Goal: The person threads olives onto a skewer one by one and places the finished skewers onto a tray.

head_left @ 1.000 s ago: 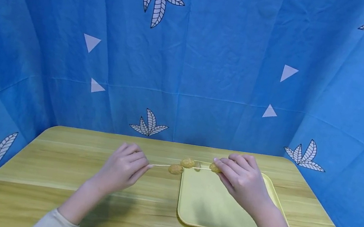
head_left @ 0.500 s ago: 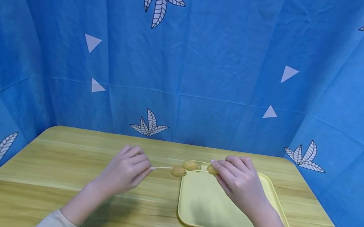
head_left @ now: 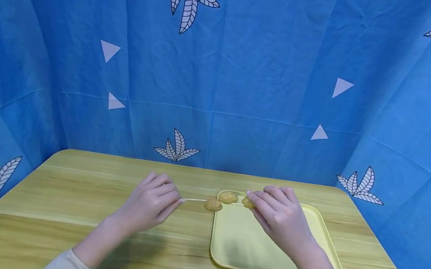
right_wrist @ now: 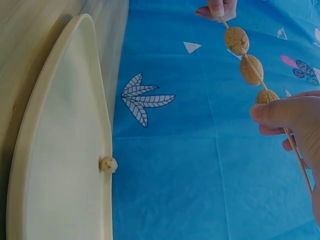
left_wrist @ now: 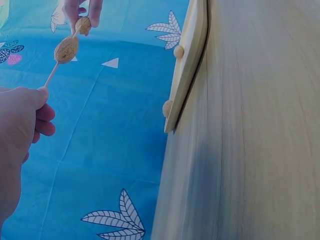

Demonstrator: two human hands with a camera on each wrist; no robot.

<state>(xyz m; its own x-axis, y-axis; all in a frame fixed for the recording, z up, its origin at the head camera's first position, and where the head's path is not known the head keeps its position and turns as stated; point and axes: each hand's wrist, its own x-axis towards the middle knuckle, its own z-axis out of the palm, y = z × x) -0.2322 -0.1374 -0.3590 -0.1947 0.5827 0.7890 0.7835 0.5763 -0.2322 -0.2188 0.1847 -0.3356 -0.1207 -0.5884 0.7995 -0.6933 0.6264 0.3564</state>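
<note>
A thin wooden skewer (head_left: 195,199) hangs roughly level above the table, crossing over the tray's far left corner. My left hand (head_left: 152,199) pinches its left end between thumb and fingers. Two tan, rough, oval balls (right_wrist: 236,40) sit close together along its middle. A third ball (right_wrist: 266,95) is threaded farther right, where my right hand (head_left: 280,215) pinches it with thumb and fingers. The skewer's other end (right_wrist: 300,162) passes under the right palm in the right wrist view. In the head view the right fingers partly cover that third ball.
A pale yellow tray (head_left: 260,250) lies on the wooden table (head_left: 60,204), right of centre. Loose balls (left_wrist: 178,51) show at its edge in the left wrist view, and one ball (right_wrist: 107,165) in the right wrist view. Blue curtains (head_left: 258,75) surround the table.
The right hand has moved left with its ball, which now stands closer to the two others along the skewer. The left hand and those two balls have shifted slightly right and nearer.
</note>
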